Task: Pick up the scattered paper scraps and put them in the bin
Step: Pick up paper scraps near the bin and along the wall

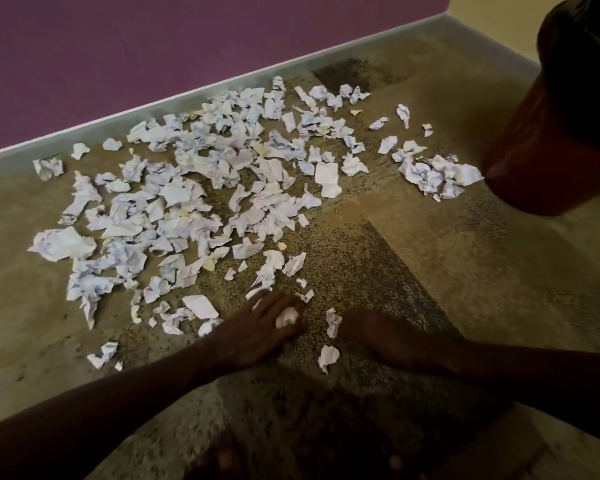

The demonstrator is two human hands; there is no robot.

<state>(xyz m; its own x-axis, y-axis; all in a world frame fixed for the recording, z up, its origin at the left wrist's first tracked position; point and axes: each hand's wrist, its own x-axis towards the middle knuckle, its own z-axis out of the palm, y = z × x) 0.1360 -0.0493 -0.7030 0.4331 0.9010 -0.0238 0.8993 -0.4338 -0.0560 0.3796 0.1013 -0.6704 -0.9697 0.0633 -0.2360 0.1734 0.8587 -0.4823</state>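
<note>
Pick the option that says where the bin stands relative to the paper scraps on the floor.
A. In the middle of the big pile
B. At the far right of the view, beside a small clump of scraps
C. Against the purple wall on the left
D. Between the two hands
B: the dark red bin stands at the far right edge, with a small clump of scraps lying beside its base.

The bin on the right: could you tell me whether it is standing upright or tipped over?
Upright: the bin stands on its base on the carpet.

No legible text on paper scraps (187, 188)
</note>
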